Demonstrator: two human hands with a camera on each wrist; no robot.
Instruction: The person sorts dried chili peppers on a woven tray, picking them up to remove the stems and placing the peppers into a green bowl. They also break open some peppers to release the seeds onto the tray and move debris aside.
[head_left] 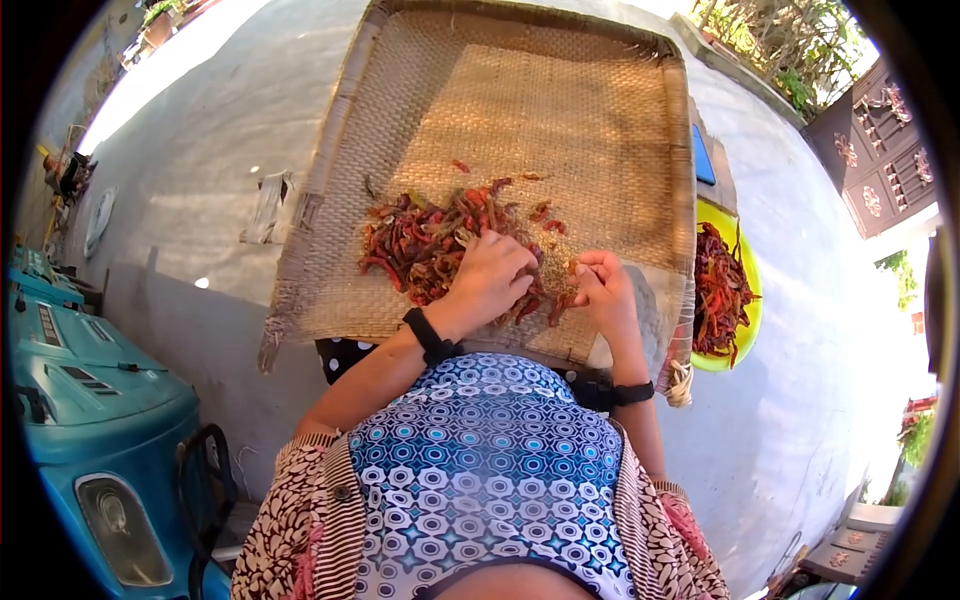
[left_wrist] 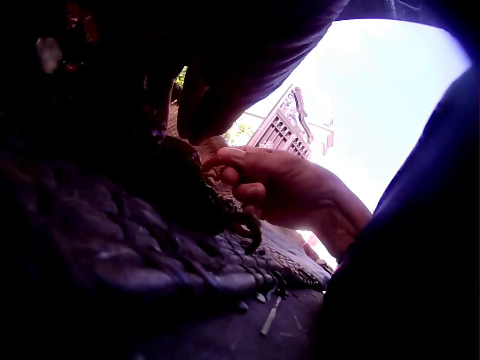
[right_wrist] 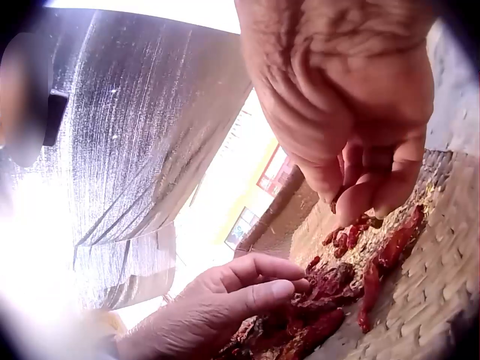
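Teal machine [head_left: 90,400]: well to the left of the woven tray [head_left: 560,110], low at the picture's edge.
Woven tray: flat bamboo weave with a raised rim, its near edge at the person's lap.
Chilli pile [head_left: 420,245]: dried red chillies heaped on the tray's near half, left of its middle.
Left hand [head_left: 490,280]: on the pile's right side, fingers laid fairly straight, tips pressing the chillies, grasping nothing.
Right hand [head_left: 603,290]: just right of the pile, over the tray's near edge, fingertips pinching a chilli piece [right_wrist: 337,201].
Yellow plate [head_left: 752,300]: just beside the tray's right edge, bearing more red chillies.
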